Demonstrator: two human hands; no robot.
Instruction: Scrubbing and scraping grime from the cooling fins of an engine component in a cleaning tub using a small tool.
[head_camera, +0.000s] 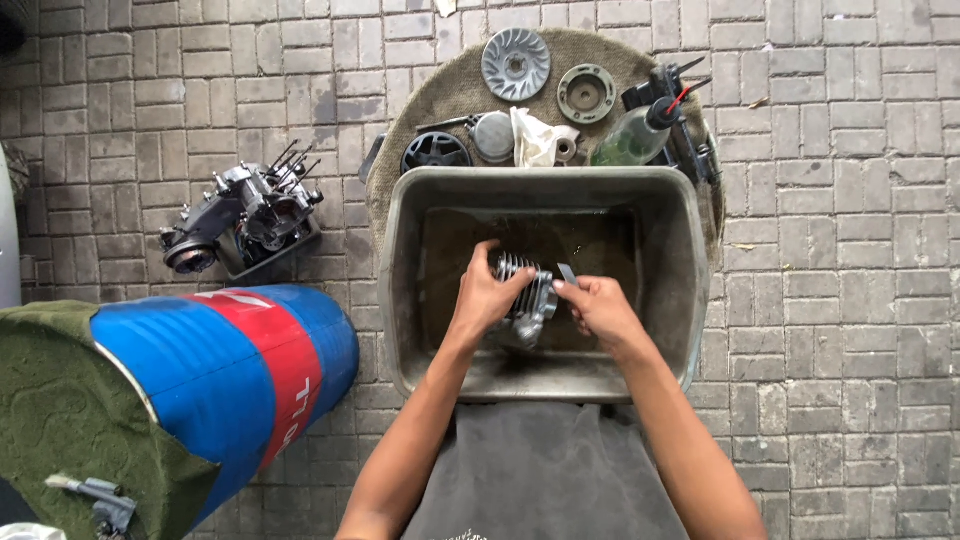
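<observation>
My left hand (485, 297) grips a finned metal engine cylinder (528, 290) inside a grey rectangular tub (400, 290) holding dark liquid. Next to it, my right hand (598, 305) pinches a small flat grey tool (567, 273) whose tip rests against the cylinder's right side. Both hands are low in the tub, over its middle. The underside of the cylinder is hidden by my fingers.
Behind the tub a round mat (455, 85) carries a finned disc (515, 63), a round hub (586, 93), a dark pulley (435, 152), a white rag (535, 138) and a spray bottle (635, 135). An engine case (245, 215) sits left on the brick paving. A blue-red drum (220, 370) lies lower left.
</observation>
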